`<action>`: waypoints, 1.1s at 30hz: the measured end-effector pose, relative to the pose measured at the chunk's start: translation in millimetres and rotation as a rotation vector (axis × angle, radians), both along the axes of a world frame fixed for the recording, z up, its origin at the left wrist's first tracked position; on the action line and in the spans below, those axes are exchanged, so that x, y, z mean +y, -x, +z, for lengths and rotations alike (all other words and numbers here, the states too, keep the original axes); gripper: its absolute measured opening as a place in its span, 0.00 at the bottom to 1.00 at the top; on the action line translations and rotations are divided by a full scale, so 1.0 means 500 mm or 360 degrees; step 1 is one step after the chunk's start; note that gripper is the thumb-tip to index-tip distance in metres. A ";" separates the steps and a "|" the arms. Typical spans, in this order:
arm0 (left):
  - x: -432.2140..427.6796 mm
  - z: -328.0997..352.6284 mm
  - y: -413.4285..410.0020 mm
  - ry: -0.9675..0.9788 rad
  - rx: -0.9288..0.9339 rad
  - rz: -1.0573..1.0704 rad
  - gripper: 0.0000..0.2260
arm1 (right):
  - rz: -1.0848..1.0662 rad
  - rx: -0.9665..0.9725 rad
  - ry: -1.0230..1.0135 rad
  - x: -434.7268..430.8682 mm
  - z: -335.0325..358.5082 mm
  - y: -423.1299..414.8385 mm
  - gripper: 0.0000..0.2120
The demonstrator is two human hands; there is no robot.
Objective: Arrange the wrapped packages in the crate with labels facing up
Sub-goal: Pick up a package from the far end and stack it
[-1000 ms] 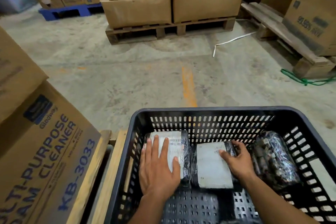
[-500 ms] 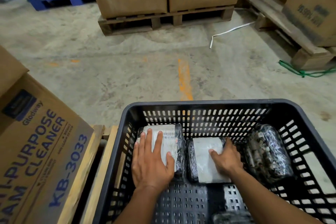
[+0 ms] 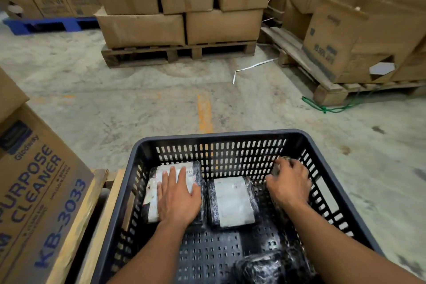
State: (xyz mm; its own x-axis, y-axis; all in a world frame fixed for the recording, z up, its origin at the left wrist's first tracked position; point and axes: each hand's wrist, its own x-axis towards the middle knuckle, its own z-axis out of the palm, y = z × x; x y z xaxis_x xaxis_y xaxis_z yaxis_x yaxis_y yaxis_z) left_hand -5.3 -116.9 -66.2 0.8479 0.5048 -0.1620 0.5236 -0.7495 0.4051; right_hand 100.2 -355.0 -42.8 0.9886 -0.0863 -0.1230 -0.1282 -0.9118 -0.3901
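A black slotted plastic crate [image 3: 221, 136] stands in front of me. Inside at the far left lies a wrapped package [image 3: 153, 193] with its white label up, and my left hand [image 3: 178, 198] rests flat on it, fingers spread. Beside it in the middle lies a second wrapped package [image 3: 232, 202], also label up, with no hand on it. My right hand [image 3: 289, 183] curls over a third wrapped package [image 3: 284, 159] at the far right of the crate, mostly hidden under the hand. A fourth shiny dark package [image 3: 260, 267] lies at the near edge of the crate floor.
A cardboard box [image 3: 39, 191] printed "PURPOSE CLEANER KB-3033" stands close on the left on wooden slats [image 3: 96, 221]. Across the concrete floor are a wooden pallet [image 3: 179, 53] stacked with cartons, a blue pallet [image 3: 46, 25], another loaded pallet [image 3: 322, 85] on the right, a white strap [image 3: 251, 68] and green cord [image 3: 332, 107].
My right hand has left the middle package and moved right onto the package at the crate's right side. My left hand stays on the left package. The camera has tilted up.
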 end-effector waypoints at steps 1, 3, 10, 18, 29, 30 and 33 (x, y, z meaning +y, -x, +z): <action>-0.010 0.006 -0.003 0.0047 -0.0018 -0.0019 0.31 | -0.0018 0.0044 0.0056 -0.010 -0.001 0.006 0.29; -0.024 0.015 -0.005 0.0090 -0.0032 -0.0065 0.32 | -0.0003 0.0111 0.0129 -0.019 -0.006 0.017 0.29; -0.018 0.036 0.026 0.0211 -0.0060 -0.0023 0.34 | 0.0149 0.0365 -0.0017 0.028 -0.029 0.075 0.43; -0.015 0.050 0.034 0.0238 -0.0168 -0.0010 0.34 | 0.0082 0.0181 -0.0374 0.009 0.013 0.039 0.29; -0.094 0.073 0.000 0.0334 -0.0045 -0.0573 0.63 | -0.0231 0.0322 -0.1158 0.042 0.142 -0.036 0.07; -0.097 0.073 0.002 0.0311 -0.0039 -0.0617 0.64 | -0.0270 0.0393 -0.1314 0.051 0.142 -0.036 0.04; -0.088 0.074 0.010 0.0218 -0.0088 -0.0682 0.57 | -0.0278 0.0556 -0.1490 0.071 0.128 -0.031 0.02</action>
State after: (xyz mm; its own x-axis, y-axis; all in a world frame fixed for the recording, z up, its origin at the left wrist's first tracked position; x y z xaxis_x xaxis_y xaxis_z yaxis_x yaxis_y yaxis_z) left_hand -10.3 -161.0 -29.1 0.9850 0.0834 -0.1513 0.1525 -0.8316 0.5340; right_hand 115.7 -319.6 21.3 0.8672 0.0532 -0.4952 -0.4741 -0.2165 -0.8534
